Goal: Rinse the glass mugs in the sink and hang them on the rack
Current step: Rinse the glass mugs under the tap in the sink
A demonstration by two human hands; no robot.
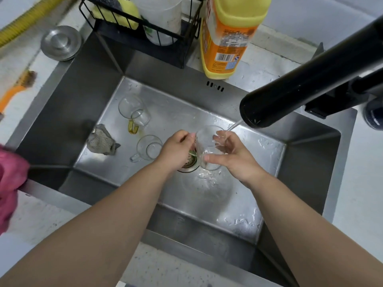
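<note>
Over the drain of a steel sink (87,83), the left hand (178,151) and right hand (234,156) grasp a glass mug (204,146) beneath the black faucet (290,94)'s stream. Two more mugs (133,110) (149,148) stand to their left near a crumpled cloth (101,139); the basin's near right floor lies open.

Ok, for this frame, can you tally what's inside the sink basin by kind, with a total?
Glass mugs: 3 — one held under the tap by the left hand and right hand, one with a yellow handle, one with a clear handle
Grey cloths: 1
Drain strainers: 1
Total: 5
</note>
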